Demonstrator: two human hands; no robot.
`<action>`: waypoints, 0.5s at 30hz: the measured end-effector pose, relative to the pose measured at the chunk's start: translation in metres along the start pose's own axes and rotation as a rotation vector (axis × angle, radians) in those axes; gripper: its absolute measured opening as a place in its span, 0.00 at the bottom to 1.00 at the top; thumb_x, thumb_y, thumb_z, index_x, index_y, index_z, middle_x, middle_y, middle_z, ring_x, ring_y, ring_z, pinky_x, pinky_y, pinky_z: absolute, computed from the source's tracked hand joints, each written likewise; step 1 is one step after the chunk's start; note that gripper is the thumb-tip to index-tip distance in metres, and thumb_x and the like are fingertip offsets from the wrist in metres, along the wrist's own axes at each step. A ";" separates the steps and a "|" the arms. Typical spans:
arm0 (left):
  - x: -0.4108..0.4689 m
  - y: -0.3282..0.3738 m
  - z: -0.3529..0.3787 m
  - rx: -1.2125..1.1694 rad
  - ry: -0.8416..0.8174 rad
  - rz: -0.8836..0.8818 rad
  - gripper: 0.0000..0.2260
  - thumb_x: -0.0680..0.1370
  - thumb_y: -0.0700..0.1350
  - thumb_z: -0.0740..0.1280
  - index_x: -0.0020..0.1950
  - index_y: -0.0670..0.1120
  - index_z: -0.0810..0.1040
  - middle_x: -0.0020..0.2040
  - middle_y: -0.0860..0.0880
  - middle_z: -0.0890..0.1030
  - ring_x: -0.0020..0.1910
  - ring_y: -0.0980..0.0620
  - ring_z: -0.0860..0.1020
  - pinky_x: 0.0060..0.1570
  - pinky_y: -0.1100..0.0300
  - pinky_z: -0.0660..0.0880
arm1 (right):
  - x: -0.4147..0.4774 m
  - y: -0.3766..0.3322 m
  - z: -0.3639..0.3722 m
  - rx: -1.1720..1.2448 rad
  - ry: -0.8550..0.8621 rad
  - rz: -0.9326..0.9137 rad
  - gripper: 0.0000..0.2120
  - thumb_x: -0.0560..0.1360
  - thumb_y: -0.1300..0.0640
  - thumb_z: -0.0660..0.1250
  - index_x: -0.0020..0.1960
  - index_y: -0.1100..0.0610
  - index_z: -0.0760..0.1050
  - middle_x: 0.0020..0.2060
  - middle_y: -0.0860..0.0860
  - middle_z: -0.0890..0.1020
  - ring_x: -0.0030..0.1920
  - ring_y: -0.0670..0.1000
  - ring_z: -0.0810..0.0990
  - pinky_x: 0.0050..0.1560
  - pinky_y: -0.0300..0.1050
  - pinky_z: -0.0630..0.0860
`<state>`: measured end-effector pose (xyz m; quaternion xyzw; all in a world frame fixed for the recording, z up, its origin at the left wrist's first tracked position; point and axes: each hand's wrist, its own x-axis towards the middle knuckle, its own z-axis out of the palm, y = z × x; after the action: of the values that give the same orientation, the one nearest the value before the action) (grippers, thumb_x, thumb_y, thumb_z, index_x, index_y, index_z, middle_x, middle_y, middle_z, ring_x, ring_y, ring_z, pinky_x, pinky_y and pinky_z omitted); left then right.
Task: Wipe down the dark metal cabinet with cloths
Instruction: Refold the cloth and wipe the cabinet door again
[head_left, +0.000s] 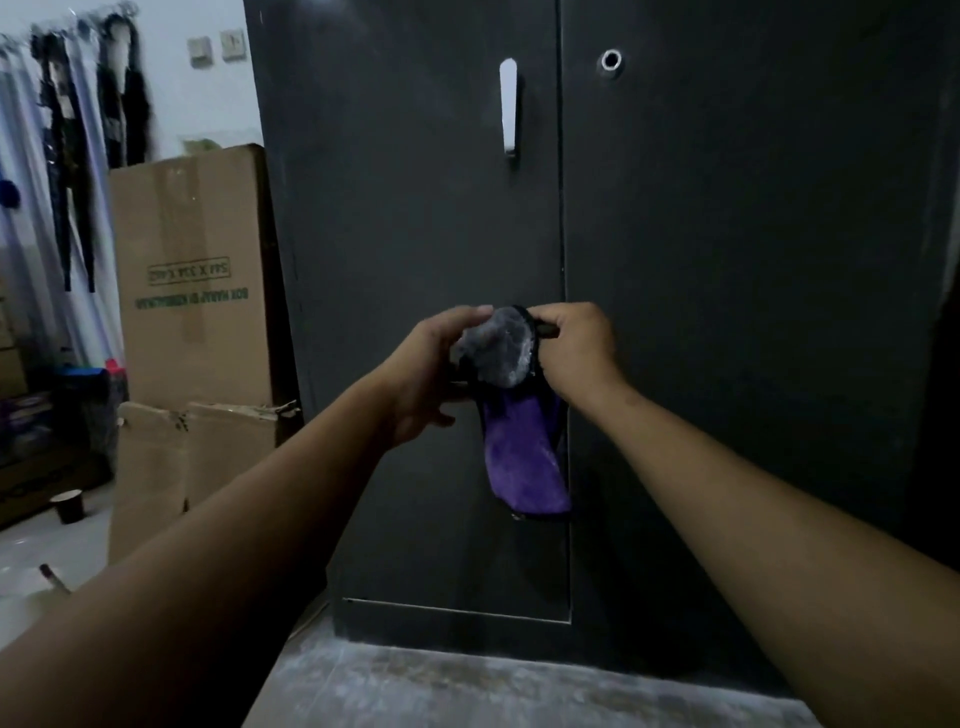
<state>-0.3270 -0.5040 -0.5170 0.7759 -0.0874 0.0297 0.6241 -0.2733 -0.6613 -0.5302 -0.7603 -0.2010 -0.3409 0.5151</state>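
Note:
The dark metal cabinet (415, 234) fills the middle and right of the view, with a silver handle (508, 106) on its left door and a round lock (611, 60) on the right door. In front of the door seam I hold a cloth (524, 457), grey and fluffy on one side, purple on the other, with a black edge. My left hand (426, 374) grips its grey upper part from the left. My right hand (574, 353) pinches the top edge from the right. The purple end hangs down between my forearms.
A tall cardboard box (192, 270) stands against the cabinet's left side, with a lower torn box (171, 457) in front of it. A dark paper cup (67, 506) sits on the pale floor at the left. Clothes (67, 156) hang on the far wall.

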 end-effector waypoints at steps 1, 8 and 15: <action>0.003 -0.005 0.003 0.015 0.012 0.014 0.22 0.73 0.60 0.70 0.66 0.56 0.76 0.62 0.49 0.80 0.60 0.46 0.78 0.60 0.43 0.71 | -0.002 0.002 0.001 0.015 -0.018 0.009 0.07 0.75 0.63 0.73 0.51 0.55 0.86 0.37 0.41 0.83 0.41 0.44 0.83 0.46 0.47 0.84; 0.018 -0.027 0.010 -0.097 0.224 0.171 0.14 0.77 0.38 0.72 0.62 0.46 0.77 0.53 0.50 0.82 0.47 0.54 0.82 0.32 0.64 0.78 | -0.014 0.015 0.003 0.210 -0.166 0.081 0.15 0.75 0.71 0.67 0.59 0.60 0.82 0.49 0.54 0.85 0.49 0.49 0.83 0.49 0.37 0.80; 0.018 -0.029 0.014 -0.161 0.335 0.255 0.06 0.79 0.39 0.69 0.54 0.49 0.77 0.48 0.49 0.82 0.47 0.52 0.82 0.36 0.62 0.80 | -0.033 0.024 0.001 0.343 -0.351 0.192 0.13 0.77 0.56 0.72 0.60 0.56 0.79 0.51 0.53 0.84 0.49 0.48 0.84 0.46 0.40 0.81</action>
<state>-0.3050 -0.5131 -0.5452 0.6904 -0.0818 0.2296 0.6811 -0.2802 -0.6685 -0.5702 -0.7251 -0.2692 -0.1144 0.6235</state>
